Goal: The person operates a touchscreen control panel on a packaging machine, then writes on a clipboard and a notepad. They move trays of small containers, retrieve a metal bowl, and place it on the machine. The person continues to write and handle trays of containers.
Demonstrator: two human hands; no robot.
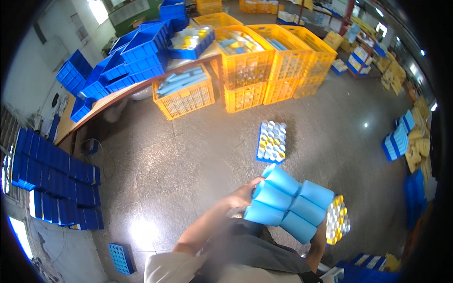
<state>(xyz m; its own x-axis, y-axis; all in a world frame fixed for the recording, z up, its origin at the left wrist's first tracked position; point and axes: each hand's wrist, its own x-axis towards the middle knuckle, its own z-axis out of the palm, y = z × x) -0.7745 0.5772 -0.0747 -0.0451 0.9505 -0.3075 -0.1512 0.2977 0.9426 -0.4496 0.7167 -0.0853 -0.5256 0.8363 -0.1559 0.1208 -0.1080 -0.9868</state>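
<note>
A bundle of several light blue cylinders [290, 203], laid side by side in two rows, is held up in front of my body. My left hand [245, 193] grips its left edge, with the fingers partly tucked behind. On the lower right side, my right hand [319, 234] supports the bundle; most of its fingers are hidden by it. Beyond the bundle, a blue tray of white and yellow round pieces [272, 141] rests on the floor. Another group of white and yellow pieces [337, 219] shows just right of the bundle, partly covered by it.
Stacked yellow crates [245, 70] stand ahead, beside a bench [111, 100] carrying blue bins [146, 45]. A wall of blue boxes [56, 174] is at left. A blue tray with round pockets [121, 259] lies lower left. Light blue stacks [395, 143] and sacks line the right.
</note>
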